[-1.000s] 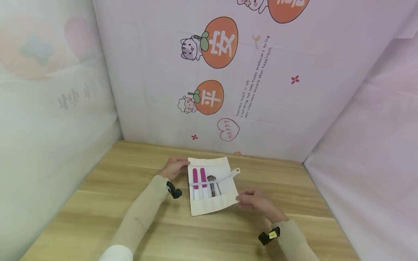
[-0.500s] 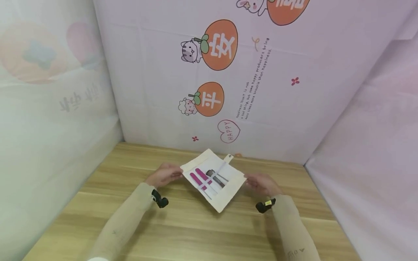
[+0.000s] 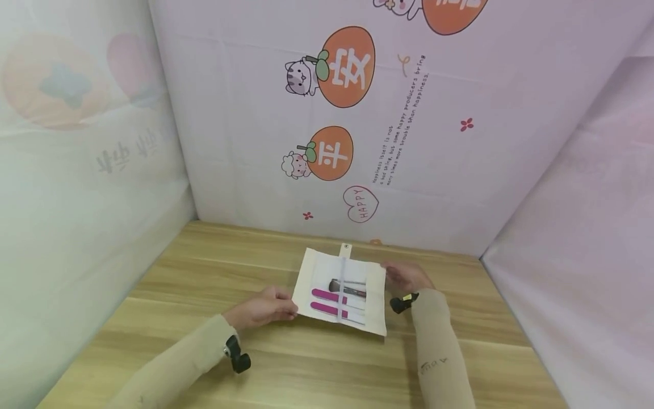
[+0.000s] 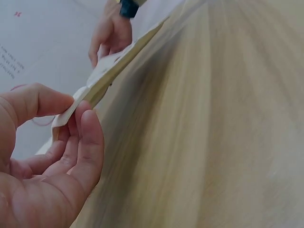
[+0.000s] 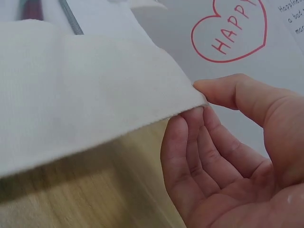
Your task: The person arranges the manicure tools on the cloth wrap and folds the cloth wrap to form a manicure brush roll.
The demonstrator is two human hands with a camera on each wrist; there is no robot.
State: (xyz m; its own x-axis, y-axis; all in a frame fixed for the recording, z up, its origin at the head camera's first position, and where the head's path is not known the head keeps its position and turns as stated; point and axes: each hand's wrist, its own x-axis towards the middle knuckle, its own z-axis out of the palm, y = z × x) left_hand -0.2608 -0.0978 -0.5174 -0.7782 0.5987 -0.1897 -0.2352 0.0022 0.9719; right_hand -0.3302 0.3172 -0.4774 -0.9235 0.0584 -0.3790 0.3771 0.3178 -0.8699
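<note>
A cream fabric brush roll (image 3: 376,298) lies spread open between both hands, over the table. My left hand (image 3: 265,308) pinches its near left corner; in the left wrist view the thumb (image 4: 53,100) is on top and the fingers curl beneath. At the far right corner my right hand (image 3: 409,276) pinches the edge between thumb and fingers. Tucked under a pale band (image 3: 341,284) are two flat magenta sticks, like nail files (image 3: 327,309), a dark makeup brush (image 3: 335,286) and a thin metal rod (image 3: 353,282). A snap tab (image 3: 346,248) sticks out on the far side.
The wooden table (image 3: 286,369) runs back to a printed cloth wall (image 3: 245,142). More cloth walls stand at the left (image 3: 92,227) and right (image 3: 572,238). Each wrist wears a small black camera, one on the left (image 3: 238,355) and one on the right (image 3: 402,303).
The brush roll has turned about a quarter turn counterclockwise, so the magenta ends now point left. My left hand has come nearer and my right hand has gone farther back, both keeping their grip.
</note>
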